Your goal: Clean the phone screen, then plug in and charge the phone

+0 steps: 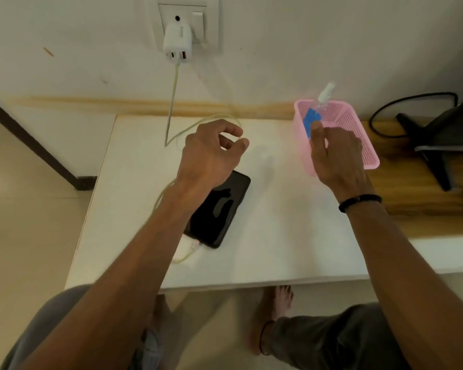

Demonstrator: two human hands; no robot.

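Now: phone lies face up on the bench, cable seated at its near end. My left hand, fingers loosely curled, holds nothing above it. My right hand reaches into the pink basket right of the phone, grip hidden, probably stowing the spray bottle.

The phone lay on the bench near me, left of centre. The basket sat far right, bottle inside. The charger hung on the wall beyond.
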